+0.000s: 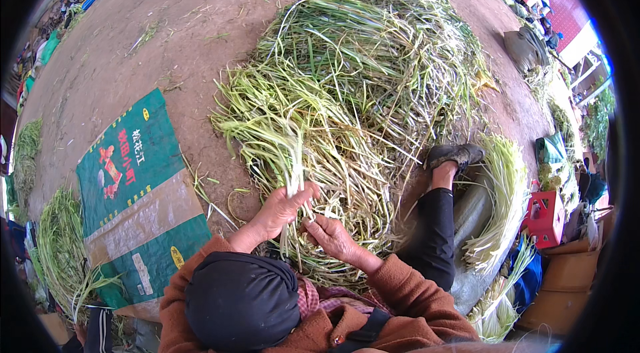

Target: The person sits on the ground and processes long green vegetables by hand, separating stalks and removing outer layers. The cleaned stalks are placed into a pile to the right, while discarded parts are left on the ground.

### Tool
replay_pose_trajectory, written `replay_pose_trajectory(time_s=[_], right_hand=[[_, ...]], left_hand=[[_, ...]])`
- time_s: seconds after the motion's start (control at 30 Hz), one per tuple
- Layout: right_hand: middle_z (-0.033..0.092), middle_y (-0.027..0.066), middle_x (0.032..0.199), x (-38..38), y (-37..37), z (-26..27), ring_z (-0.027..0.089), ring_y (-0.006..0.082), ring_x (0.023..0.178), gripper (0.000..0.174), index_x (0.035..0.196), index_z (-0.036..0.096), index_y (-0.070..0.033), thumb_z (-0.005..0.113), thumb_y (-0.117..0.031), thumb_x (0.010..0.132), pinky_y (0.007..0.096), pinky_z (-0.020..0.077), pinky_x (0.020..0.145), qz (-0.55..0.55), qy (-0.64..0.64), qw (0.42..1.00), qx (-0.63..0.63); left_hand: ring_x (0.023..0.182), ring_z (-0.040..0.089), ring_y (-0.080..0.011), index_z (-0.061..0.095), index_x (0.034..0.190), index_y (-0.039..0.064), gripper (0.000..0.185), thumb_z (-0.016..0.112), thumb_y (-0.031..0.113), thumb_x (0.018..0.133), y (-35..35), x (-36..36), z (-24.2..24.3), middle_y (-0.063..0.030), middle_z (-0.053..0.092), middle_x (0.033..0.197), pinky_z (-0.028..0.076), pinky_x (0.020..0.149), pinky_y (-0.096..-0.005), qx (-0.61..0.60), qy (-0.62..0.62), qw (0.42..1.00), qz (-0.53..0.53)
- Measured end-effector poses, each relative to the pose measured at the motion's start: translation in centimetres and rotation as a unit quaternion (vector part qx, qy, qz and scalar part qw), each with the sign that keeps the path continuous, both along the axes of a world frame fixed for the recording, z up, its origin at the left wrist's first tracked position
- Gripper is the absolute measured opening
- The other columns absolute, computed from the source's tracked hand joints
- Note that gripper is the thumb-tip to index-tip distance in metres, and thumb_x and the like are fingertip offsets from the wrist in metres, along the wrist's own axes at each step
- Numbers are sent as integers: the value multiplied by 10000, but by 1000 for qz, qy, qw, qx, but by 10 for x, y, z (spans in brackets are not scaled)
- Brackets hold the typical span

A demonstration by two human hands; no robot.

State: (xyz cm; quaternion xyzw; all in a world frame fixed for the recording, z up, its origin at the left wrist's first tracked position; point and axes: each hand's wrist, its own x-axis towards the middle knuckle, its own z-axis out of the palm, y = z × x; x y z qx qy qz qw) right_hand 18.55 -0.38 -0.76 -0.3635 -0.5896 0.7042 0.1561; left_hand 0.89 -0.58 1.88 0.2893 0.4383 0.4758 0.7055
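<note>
My left hand (282, 209) grips a small bunch of pale, chive-like stalks (296, 168), with the leafy tops pointing away from me. Close by on the right, my right hand (331, 239) pinches the whitish lower ends of the stalks between thumb and fingers. Beneath both hands spreads a heap of loose yellow-green stalks and dry leaves (345, 173). A larger, greener pile (345, 38) of the same kind of plant adjoins it farther off. Which single stalk the right fingertips hold is too small to tell.
A green printed woven sack (145, 153) lies flat at left, beside more stalks (60, 243). Trimmed pale stalks (500, 203) rest on grey sheeting (472, 223) at right, near my shod foot (455, 155). Beyond stand a red plastic crate (545, 218) and cardboard (567, 278).
</note>
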Motion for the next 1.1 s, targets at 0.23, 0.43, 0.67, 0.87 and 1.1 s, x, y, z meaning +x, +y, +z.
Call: replay_pose_trajectory(time_s=[0.23, 0.43, 0.67, 0.87, 1.1], right_hand=[[501, -2, 611, 1, 10, 1, 449, 79, 583, 261, 887, 577, -3, 494, -238, 962, 263, 417, 536, 24, -24, 999, 41], [593, 84, 697, 4, 61, -22, 584, 199, 601, 203, 948, 585, 10, 525, -181, 917, 324, 492, 542, -39, -236, 942, 237], [370, 244, 1354, 1, 82, -69, 578, 372, 1010, 678, 1365, 287, 13, 601, -271, 834, 414, 499, 831, 9, -338, 856, 392], [300, 259, 1397, 5, 90, -87, 593, 366, 987, 770, 1407, 203, -5, 607, -312, 829, 406, 506, 807, 100, -390, 842, 360], [540, 154, 1033, 0, 81, -108, 616, 194, 648, 326, 1216, 437, -82, 478, -216, 922, 301, 528, 469, 170, -435, 801, 375]], left_hand=[[605, 552, -33, 588, 926, 97, 316, 469, 388, 953, 4, -11, 5, 21, 585, 745, 284, 405, -137, 103, -48, 990, 82], [481, 364, -58, 551, 871, 83, 291, 499, 358, 948, 7, -29, 27, 26, 442, 577, 276, 423, -192, 150, -73, 947, 274], [492, 370, -46, 560, 846, 102, 286, 516, 369, 939, 3, -20, 23, 44, 428, 578, 257, 409, -180, 64, -66, 973, 210], [484, 371, -46, 560, 841, 104, 291, 517, 376, 937, 1, -25, 18, 44, 422, 562, 245, 397, -178, 61, -68, 970, 225], [483, 378, -43, 558, 836, 107, 300, 518, 387, 934, 0, -26, 16, 45, 429, 562, 242, 390, -173, 34, -59, 968, 240]])
